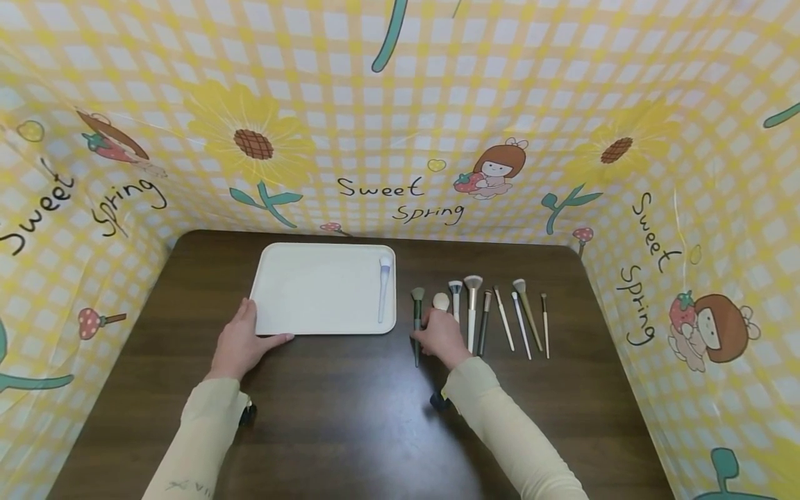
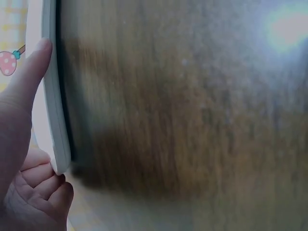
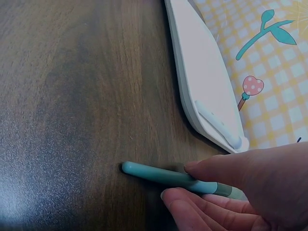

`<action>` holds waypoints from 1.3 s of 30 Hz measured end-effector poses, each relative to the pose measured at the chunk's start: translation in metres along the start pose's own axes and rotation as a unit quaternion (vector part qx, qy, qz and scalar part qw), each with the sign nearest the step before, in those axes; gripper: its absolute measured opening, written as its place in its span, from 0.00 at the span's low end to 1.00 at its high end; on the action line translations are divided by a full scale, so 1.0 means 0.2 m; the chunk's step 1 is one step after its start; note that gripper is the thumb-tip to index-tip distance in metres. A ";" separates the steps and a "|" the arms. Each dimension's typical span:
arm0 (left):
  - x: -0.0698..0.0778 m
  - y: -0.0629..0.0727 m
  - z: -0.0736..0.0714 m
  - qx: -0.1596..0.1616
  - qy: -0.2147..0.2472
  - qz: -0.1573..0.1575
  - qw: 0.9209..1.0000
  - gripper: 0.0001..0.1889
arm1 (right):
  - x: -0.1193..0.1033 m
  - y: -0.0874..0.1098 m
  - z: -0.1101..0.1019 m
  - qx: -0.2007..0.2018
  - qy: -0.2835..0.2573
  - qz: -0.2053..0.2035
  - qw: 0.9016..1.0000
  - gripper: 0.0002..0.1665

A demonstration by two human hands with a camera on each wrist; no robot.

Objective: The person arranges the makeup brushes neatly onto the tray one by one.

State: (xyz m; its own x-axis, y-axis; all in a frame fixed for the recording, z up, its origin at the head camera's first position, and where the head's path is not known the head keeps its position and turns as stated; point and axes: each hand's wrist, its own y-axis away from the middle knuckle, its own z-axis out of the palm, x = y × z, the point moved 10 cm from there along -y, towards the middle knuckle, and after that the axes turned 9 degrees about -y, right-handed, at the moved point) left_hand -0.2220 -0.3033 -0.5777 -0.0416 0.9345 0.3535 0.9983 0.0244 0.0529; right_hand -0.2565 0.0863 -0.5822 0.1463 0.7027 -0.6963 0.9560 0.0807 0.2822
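Note:
My left hand (image 1: pixel 239 345) holds the near left corner of a white tray (image 1: pixel 312 292), its thumb along the front edge and its fingers at the left side. In the left wrist view those fingers (image 2: pixel 41 180) are curled at the tray's corner. Inside the tray, near its right side, lies a pale makeup brush (image 1: pixel 383 288). My right hand (image 1: pixel 445 339) pinches a green makeup brush (image 3: pixel 154 174) by its handle between thumb and fingers, just right of the tray. Beside it, a brush with a fluffy cream head (image 1: pixel 440 301) is partly hidden behind that hand.
Several more makeup brushes lie in a row to the right, among them a large one with a white handle (image 1: pixel 472 305) and a thin one (image 1: pixel 545 326) at the far end. The dark wooden table (image 1: pixel 337 403) is bordered by a yellow checked cloth (image 1: pixel 375 125).

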 end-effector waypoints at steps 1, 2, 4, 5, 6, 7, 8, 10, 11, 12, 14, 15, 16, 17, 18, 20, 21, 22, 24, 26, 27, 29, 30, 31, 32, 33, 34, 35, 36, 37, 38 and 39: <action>0.00 0.00 0.00 0.004 -0.001 0.003 1.000 0.66 | 0.00 0.00 0.00 -0.001 0.000 -0.001 1.000 0.13; 0.01 0.01 -0.01 0.009 -0.001 0.005 1.000 0.66 | 0.00 0.00 0.00 -0.002 -0.001 -0.002 1.000 0.13; 0.01 0.01 -0.02 0.016 0.001 0.007 1.000 0.67 | -0.01 0.00 0.00 -0.003 -0.003 -0.004 1.000 0.13; 0.02 0.00 -0.02 0.019 0.004 0.009 1.000 0.68 | -0.01 0.00 0.00 -0.004 -0.004 -0.004 1.000 0.12; 0.03 0.00 -0.02 0.020 0.008 0.010 1.000 0.68 | -0.01 0.01 0.00 -0.004 -0.004 -0.005 1.000 0.12; 0.04 0.00 -0.03 0.021 0.011 0.011 1.000 0.69 | -0.01 0.01 0.00 -0.003 -0.004 -0.005 1.000 0.12; 0.04 0.00 -0.03 0.023 0.012 0.011 1.000 0.68 | -0.01 0.01 0.00 -0.002 -0.003 -0.005 1.000 0.13; 0.05 -0.01 -0.03 0.024 0.010 0.012 1.000 0.67 | -0.01 0.01 -0.01 -0.001 -0.004 -0.004 1.000 0.13; 0.06 -0.01 -0.02 0.024 0.007 0.012 1.000 0.66 | -0.01 0.01 -0.01 -0.001 -0.004 -0.003 1.000 0.13; 0.06 -0.01 -0.02 0.023 0.004 0.012 1.000 0.65 | -0.01 0.01 -0.01 -0.001 -0.005 -0.002 1.000 0.13; 0.05 -0.01 -0.01 0.022 0.000 0.009 1.000 0.64 | -0.01 0.01 0.00 -0.005 -0.006 0.000 1.000 0.13; 0.05 -0.01 -0.01 0.021 -0.001 0.009 1.000 0.65 | -0.01 0.01 0.00 -0.006 -0.007 0.002 1.000 0.13; 0.05 -0.01 -0.01 0.022 -0.002 0.009 1.000 0.65 | 0.00 0.01 0.00 -0.007 -0.006 0.001 1.000 0.14; 0.04 -0.01 0.00 0.021 -0.003 0.010 1.000 0.66 | 0.00 0.01 0.00 -0.008 -0.006 0.001 1.000 0.14; 0.04 -0.01 0.00 0.021 -0.004 0.011 1.000 0.67 | 0.00 0.01 0.00 -0.008 -0.006 0.001 1.000 0.14; 0.04 -0.01 0.00 0.020 -0.008 0.012 1.000 0.69 | 0.00 0.01 0.00 -0.008 -0.005 0.000 1.000 0.13; 0.04 -0.02 0.01 0.019 -0.010 0.012 1.000 0.70 | 0.00 0.01 0.00 -0.008 -0.004 -0.001 1.000 0.13; 0.04 -0.02 0.01 0.018 -0.013 0.012 1.000 0.70 | 0.00 0.01 0.00 -0.007 -0.004 -0.001 1.000 0.13; 0.04 -0.02 0.00 0.017 -0.017 0.009 1.000 0.71 | 0.00 0.01 0.00 -0.007 -0.004 0.000 1.000 0.13; 0.04 -0.02 0.00 0.017 -0.021 0.007 1.000 0.70 | 0.01 0.00 0.00 -0.007 -0.002 0.000 1.000 0.13; 0.05 -0.02 -0.01 0.017 -0.023 0.005 1.000 0.70 | 0.01 0.00 0.00 -0.007 -0.001 0.000 1.000 0.12; 0.05 -0.03 -0.01 0.017 -0.025 0.002 1.000 0.69 | 0.01 0.00 0.00 -0.007 0.000 -0.001 1.000 0.11; 0.05 -0.03 -0.01 0.016 -0.026 0.001 1.000 0.69 | 0.01 0.00 0.00 -0.007 -0.001 -0.003 1.000 0.11; 0.05 -0.03 -0.02 0.015 -0.027 -0.001 1.000 0.69 | 0.01 0.00 0.01 -0.008 -0.002 -0.004 1.000 0.11; 0.05 -0.03 -0.02 0.014 -0.028 -0.002 1.000 0.69 | 0.01 0.00 0.01 -0.010 -0.003 -0.005 1.000 0.11; 0.05 -0.03 -0.02 0.013 -0.028 -0.004 1.000 0.69 | 0.01 0.00 0.01 -0.011 -0.005 -0.005 1.000 0.12; 0.05 -0.03 -0.02 0.013 -0.028 -0.005 1.000 0.68 | 0.02 0.00 0.01 -0.013 -0.007 -0.005 1.000 0.14; 0.05 -0.03 -0.02 0.012 -0.029 -0.007 0.999 0.68 | 0.02 0.00 0.02 -0.014 -0.009 -0.006 1.000 0.16; 0.05 -0.03 -0.02 0.012 -0.028 -0.008 0.999 0.68 | 0.02 0.00 0.02 -0.015 -0.010 -0.005 1.000 0.18; 0.04 -0.03 -0.01 0.011 -0.028 -0.009 0.999 0.68 | 0.02 0.00 0.02 -0.016 -0.011 -0.005 1.000 0.20; 0.04 -0.03 -0.01 0.011 -0.028 -0.010 1.000 0.68 | 0.02 0.00 0.03 -0.015 -0.011 -0.006 1.000 0.22; 0.04 -0.03 -0.01 0.010 -0.028 -0.011 0.999 0.68 | 0.02 0.00 0.03 -0.015 -0.013 -0.005 1.000 0.22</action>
State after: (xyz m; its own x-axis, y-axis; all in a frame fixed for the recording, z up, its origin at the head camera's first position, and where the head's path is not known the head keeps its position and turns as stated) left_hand -0.2274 -0.2964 -0.5726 -0.0624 0.9519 0.2999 0.9978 0.0526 0.0407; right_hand -0.2550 0.0861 -0.5892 0.1445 0.6831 -0.7159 0.9492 0.1087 0.2953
